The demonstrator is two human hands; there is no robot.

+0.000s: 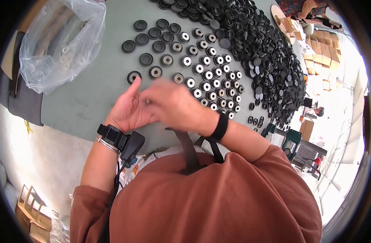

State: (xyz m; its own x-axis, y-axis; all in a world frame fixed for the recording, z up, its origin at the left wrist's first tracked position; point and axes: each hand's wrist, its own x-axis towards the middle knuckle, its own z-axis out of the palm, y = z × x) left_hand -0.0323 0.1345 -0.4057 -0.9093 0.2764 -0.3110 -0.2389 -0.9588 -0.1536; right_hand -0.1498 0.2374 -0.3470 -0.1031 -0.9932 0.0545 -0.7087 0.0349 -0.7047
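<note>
My left hand (pixel 127 106) is held palm up over the near part of the grey-green table (pixel 78 111), its thumb stretched out and most of its fingers hidden. Crossing over that palm is my right hand (pixel 175 103), its fingers smeared by motion. A small greyish bit shows between the hands, too blurred to name. Beyond them stand rows of round black caps with metal ring-shaped pieces in them (pixel 186 61). One such cap (pixel 133 77) lies by my left thumb. Several black caps with nothing in them (pixel 146 59) lie further to the left.
A large heap of black caps (pixel 258 69) spreads along the far and right side of the table. At the far left is a clear plastic bag (pixel 64 52). A green machine (pixel 293 139) stands at the right, with stacked cardboard boxes (pixel 321 50) beyond.
</note>
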